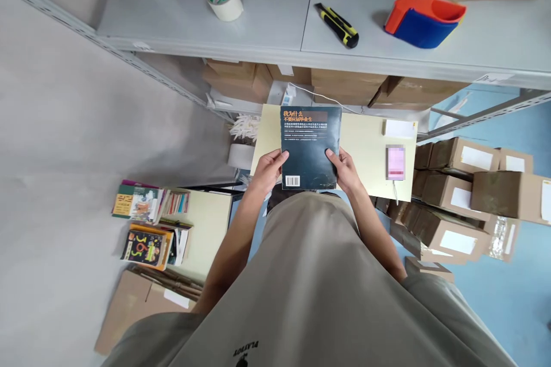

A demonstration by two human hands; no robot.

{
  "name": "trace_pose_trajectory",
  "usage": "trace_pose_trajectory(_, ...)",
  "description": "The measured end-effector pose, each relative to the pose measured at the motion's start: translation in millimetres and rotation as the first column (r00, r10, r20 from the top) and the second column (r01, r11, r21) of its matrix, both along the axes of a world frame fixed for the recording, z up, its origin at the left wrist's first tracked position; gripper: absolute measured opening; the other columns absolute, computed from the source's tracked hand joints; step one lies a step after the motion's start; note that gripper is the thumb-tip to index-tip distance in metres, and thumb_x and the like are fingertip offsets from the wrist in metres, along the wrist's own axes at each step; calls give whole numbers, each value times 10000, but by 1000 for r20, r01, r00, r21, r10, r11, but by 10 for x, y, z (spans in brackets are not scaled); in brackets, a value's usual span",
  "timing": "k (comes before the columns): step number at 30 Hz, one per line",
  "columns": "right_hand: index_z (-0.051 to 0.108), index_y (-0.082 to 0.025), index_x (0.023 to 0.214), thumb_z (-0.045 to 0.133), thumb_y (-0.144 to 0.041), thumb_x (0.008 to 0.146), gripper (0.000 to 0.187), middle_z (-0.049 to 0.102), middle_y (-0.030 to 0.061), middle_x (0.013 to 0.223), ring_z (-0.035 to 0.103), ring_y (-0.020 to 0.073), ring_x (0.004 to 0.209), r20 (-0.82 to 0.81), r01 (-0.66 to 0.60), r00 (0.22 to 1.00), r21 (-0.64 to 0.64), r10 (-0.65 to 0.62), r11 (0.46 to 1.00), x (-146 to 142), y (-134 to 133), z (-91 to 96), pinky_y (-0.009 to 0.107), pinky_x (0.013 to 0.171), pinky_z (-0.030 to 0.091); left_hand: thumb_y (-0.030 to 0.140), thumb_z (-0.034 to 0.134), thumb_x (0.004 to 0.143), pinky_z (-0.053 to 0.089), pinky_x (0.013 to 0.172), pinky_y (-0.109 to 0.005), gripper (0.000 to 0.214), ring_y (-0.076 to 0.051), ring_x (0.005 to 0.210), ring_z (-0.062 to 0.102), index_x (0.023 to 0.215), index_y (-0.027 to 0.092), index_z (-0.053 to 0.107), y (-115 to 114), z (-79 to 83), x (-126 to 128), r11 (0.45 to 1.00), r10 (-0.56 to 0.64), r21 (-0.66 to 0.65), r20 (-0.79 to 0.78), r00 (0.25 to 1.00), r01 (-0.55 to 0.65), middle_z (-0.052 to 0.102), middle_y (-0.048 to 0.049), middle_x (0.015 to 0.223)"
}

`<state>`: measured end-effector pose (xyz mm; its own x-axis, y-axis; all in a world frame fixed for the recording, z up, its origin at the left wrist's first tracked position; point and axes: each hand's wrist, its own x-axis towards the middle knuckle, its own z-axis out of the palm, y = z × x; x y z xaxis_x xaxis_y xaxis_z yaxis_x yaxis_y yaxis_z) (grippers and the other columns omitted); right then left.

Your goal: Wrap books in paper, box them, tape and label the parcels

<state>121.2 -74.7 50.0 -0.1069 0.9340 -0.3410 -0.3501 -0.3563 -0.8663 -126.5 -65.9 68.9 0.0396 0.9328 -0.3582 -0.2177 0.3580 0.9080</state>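
A dark book (pixel 310 143) with orange and white print and a barcode on its back cover is held in both hands in front of my chest. My left hand (pixel 269 169) grips its lower left edge, thumb on the cover. My right hand (pixel 344 169) grips the lower right edge the same way. The book hovers over a pale yellow table (pixel 365 152).
On the grey shelf (pixel 267 17) lie a tape roll (pixel 224 0), a yellow-black utility knife (pixel 337 25) and an orange-blue tape dispenser (pixel 424 20). A phone (pixel 395 162) rests on the table. Stacked books (pixel 148 223) stand at the left, cardboard boxes (pixel 465 200) at the right.
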Motion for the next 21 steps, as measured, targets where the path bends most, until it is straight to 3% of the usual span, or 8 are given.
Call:
trace_pose_trajectory(4, 803, -254, 1214, 864, -880, 877, 714, 898, 85, 1255, 844, 345, 1221, 116, -7, 993, 91, -3, 996, 52, 75, -29, 482, 1056, 723, 768, 1048, 735, 334, 560, -227, 681, -98, 630, 440, 793, 192, 690, 61, 80, 28, 998, -28, 50, -59, 998, 31, 510, 39, 714)
trace_pose_trajectory(7, 811, -234, 1313, 837, -892, 893, 781, 846, 136, 1459, 781, 379, 1408, 255, 66, 960, 182, -112, 981, 64, 180, -75, 541, 1233, 643, 818, 993, 777, 256, 547, -228, 727, -79, 602, 324, 735, 186, 636, 119, 145, 37, 990, -14, 135, -131, 991, 32, 407, 64, 672)
trace_pose_trajectory(10, 762, -203, 1508, 831, -934, 865, 975, 712, 205, 1670, 694, 411, 1552, 348, 142, 912, 226, -216, 964, -47, 244, -58, 580, 1308, 589, 835, 939, 833, 350, 582, -227, 728, -94, 626, 411, 708, 182, 641, 135, 204, 112, 967, 64, 254, -214, 975, -8, 454, 51, 652)
trace_pose_trajectory(12, 724, -194, 1588, 847, -918, 865, 1030, 679, 219, 1703, 685, 417, 1565, 332, 94, 928, 223, -166, 970, -205, 232, 6, 579, 1281, 618, 803, 913, 887, 479, 654, -234, 662, -130, 690, 567, 776, 178, 726, 104, 230, 217, 955, 109, 294, -257, 960, -30, 599, 19, 695)
trace_pose_trajectory(14, 719, -220, 1607, 879, -870, 872, 993, 719, 189, 1661, 710, 401, 1530, 301, 14, 950, 236, -87, 972, -375, 198, 94, 550, 1227, 663, 751, 902, 929, 621, 821, -281, 579, -206, 874, 753, 1024, 182, 854, 44, 235, 332, 956, 82, 295, -275, 958, 3, 798, -35, 908)
trace_pose_trajectory(16, 783, -243, 1504, 874, -838, 899, 853, 821, 146, 1493, 786, 363, 1379, 304, -3, 949, 257, -78, 966, -469, 178, 176, 495, 1123, 712, 713, 927, 919, 669, 1070, -375, 663, -305, 1187, 828, 1352, 216, 856, -13, 209, 392, 952, -29, 286, -273, 962, 110, 870, -95, 1267)
trace_pose_trajectory(18, 841, -239, 1330, 849, -818, 935, 701, 883, 103, 1247, 828, 307, 1153, 306, 31, 945, 271, -117, 962, -426, 195, 235, 425, 986, 728, 698, 951, 898, 595, 1277, -462, 824, -374, 1498, 727, 1571, 261, 761, -23, 142, 340, 939, -131, 275, -269, 954, 207, 767, -136, 1590)
trace_pose_trajectory(21, 852, -233, 1209, 880, -786, 929, 621, 858, 50, 999, 788, 246, 932, 246, 42, 964, 236, -101, 971, -162, 253, 277, 353, 822, 687, 704, 979, 863, 446, 1421, -542, 968, -409, 1735, 490, 1674, 275, 667, 85, -11, 61, 964, -31, 243, -288, 957, 104, 563, -161, 1820)
